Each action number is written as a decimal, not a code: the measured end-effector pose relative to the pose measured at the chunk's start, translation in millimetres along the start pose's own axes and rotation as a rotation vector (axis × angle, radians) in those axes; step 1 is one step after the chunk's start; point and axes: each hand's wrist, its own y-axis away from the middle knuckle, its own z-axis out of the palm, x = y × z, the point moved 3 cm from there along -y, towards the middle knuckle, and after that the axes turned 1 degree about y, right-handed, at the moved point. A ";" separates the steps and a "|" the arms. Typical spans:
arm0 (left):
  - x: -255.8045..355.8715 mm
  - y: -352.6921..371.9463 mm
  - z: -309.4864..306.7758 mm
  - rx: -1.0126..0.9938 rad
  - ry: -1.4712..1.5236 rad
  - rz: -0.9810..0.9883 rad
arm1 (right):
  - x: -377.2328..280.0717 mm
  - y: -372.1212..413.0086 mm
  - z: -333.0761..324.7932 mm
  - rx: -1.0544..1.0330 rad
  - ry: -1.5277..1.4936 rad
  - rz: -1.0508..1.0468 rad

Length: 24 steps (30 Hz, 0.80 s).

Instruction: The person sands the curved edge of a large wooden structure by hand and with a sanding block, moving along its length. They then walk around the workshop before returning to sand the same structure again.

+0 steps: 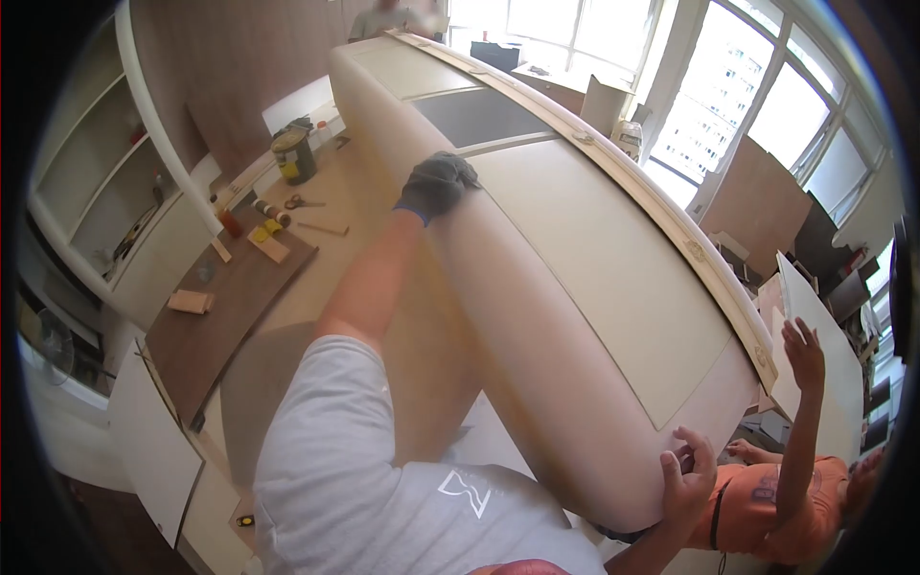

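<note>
A long, tilted pale furniture piece [503, 326] with a thick rounded side and flat inset panels stretches away in front of me. My left hand [438, 184], in a dark glove with a blue cuff, is closed over the inner edge of the rounded side, partway along. Bare, my right hand [688, 470] grips the near end, its fingers bent against the corner. Part of that grip is hidden. A dark rectangular opening [484, 117] lies beyond my left hand, and a light wooden strip [613, 149] runs along the far edge.
At right a person in an orange shirt [781, 503] raises a hand [803, 355]. Another person [383, 19] stands at the far end. On the left worktop are a can [293, 156], scissors [304, 202], wood blocks [191, 303] and a brown board [216, 316].
</note>
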 end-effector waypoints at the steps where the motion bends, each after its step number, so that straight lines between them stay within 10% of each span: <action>1: 3.3 -1.7 -0.3 -0.034 -0.038 -0.066 | 3.0 1.2 0.3 0.010 -0.009 0.001; 24: 39.1 11.2 0.9 -0.090 -0.198 0.204 | 6.3 0.5 -0.2 0.000 0.018 0.072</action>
